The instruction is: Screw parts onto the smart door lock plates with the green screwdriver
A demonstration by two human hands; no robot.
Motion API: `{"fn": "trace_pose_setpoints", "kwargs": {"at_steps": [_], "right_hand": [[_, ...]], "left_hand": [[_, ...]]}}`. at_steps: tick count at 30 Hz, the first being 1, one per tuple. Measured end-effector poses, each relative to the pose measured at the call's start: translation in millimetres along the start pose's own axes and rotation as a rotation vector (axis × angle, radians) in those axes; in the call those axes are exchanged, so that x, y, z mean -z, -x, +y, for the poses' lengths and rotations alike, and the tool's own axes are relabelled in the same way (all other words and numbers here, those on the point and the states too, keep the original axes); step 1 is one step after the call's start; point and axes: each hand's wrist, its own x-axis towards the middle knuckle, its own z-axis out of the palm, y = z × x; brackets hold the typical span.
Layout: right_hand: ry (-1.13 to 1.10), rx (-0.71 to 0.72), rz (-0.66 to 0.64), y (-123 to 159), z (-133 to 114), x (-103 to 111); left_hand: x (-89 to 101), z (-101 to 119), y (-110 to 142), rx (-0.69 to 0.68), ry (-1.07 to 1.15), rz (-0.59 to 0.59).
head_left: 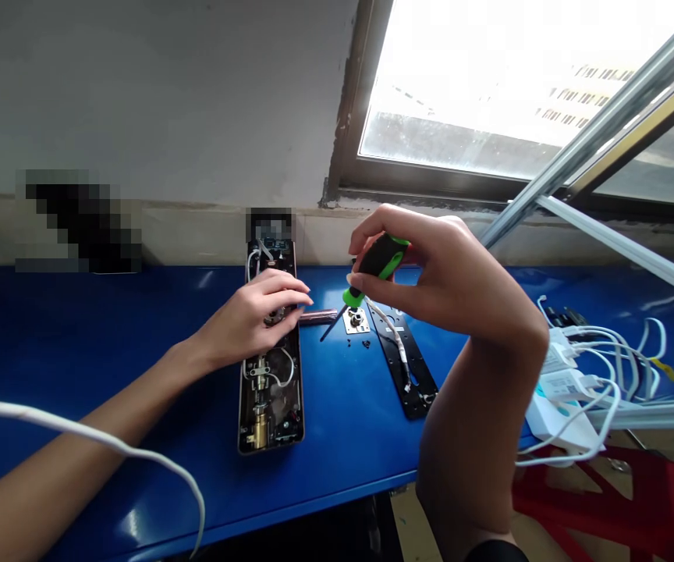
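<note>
A long black lock housing (270, 425) lies open on the blue table, with a brass part, springs and white wires inside. My left hand (258, 308) reaches across its middle, fingers curled over the right edge, hiding the parts beneath. My right hand (413, 265) grips a green and black screwdriver (381, 261) by the handle. The shaft slants down to the left, its tip apart from the housing. Below the tool lie a small square metal plate (356, 319) and several tiny dark screws (366, 344). A brownish cylinder (319, 317) touches or sits close to the housing's right side.
A black flat panel (407, 382) with a white cable lies right of the housing. White chargers and cables (571, 382) crowd the table's right side near a metal frame (623, 242). A white cable (108, 441) passes over my left forearm. A red stool (629, 499) stands below.
</note>
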Motion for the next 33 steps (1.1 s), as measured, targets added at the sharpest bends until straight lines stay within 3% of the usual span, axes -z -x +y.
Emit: {"fn": "trace_pose_setpoints", "kwargs": {"at_steps": [6, 12, 18, 33], "right_hand": [[-0.026, 0.081, 0.078, -12.2, -15.4, -15.7], [0.055, 0.149, 0.021, -25.4, -13.6, -32.2], [0.078, 0.171, -0.034, -30.8, -13.5, -42.1], [0.126, 0.197, -0.018, -29.9, -23.4, -44.7]], "left_hand": [[3.2, -8.0, 44.2, 0.111, -0.112, 0.143], [-6.7, -1.0, 68.4, 0.158, -0.135, 0.143], [-8.9, 2.6, 74.7, 0.174, -0.117, 0.100], [-11.4, 3.3, 76.9, 0.186, -0.087, 0.096]]}}
